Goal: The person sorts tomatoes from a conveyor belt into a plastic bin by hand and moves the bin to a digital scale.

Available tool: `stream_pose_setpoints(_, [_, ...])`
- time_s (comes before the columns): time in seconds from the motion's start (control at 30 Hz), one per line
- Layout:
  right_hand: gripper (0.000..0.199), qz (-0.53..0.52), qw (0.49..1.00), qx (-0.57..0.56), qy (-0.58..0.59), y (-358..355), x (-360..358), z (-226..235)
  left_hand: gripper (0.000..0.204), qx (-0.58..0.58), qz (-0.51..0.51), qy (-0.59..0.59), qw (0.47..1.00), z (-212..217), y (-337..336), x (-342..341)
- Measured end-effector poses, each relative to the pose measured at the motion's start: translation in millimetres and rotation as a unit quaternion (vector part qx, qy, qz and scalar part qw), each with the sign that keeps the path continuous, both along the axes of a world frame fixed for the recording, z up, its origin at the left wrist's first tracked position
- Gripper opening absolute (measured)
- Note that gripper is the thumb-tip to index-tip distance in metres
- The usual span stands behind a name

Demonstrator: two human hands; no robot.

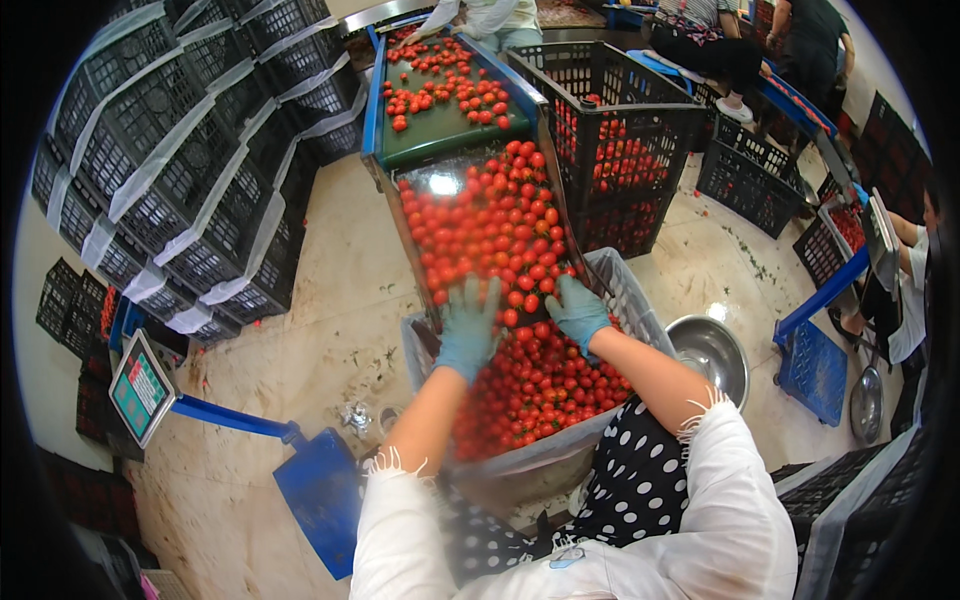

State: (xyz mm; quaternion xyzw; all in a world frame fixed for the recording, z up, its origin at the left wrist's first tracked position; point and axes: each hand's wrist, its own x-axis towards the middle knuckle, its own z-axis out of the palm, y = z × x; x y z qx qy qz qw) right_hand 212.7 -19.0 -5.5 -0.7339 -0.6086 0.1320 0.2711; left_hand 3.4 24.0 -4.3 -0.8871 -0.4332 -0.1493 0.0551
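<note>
Both my hands wear thin blue-green gloves and rest at the lower end of a sloping chute full of small red cherry tomatoes (pixel 490 220). My left hand (pixel 467 330) lies on the tomatoes at the chute's left side, fingers stretched out and apart. At the right side my right hand (pixel 578 312) reaches in with its fingers spread, touching the fruit near the edge. Below them stands a crate (pixel 640 300) with a translucent plastic liner, heaped with tomatoes. Beyond the chute, a green conveyor belt (pixel 440 148) carries scattered tomatoes.
Stacked black crates (pixel 170 190) rise at the left. A tall black crate (pixel 610 120) holding tomatoes stands right of the conveyor. Blue platform scales (pixel 325 495) flank me on both sides; a steel bowl (pixel 735 370) sits right of the lined crate. Other people work at the back and right.
</note>
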Motion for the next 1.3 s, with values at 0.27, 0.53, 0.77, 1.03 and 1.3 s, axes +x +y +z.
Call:
stream_pose_setpoints(0.27, [0.027,0.017,0.997,0.043,-0.063,16,-11,-7,0.085,0.019,-0.081,-0.028,0.996,-5,-8,-1])
stream_pose_setpoints(0.53, [0.025,0.093,0.965,0.18,-0.167,12,-24,-9,0.087,0.008,-0.09,0.053,0.994,-3,-22,-17])
stream_pose_setpoints(0.77, [0.02,0.1,0.976,0.158,-0.111,24,-20,-19,0.084,0.033,-0.113,0.106,0.987,-12,-22,-13])
stream_pose_setpoints(1.03, [0.018,0.132,0.983,0.053,-0.12,22,-24,-5,0.071,0.071,-0.12,0.052,0.989,-10,-12,-26])
stream_pose_setpoints(1.3, [0.028,0.175,0.974,0.061,-0.127,16,-21,-5,0.084,0.068,-0.093,0.006,0.993,-22,-7,-13])
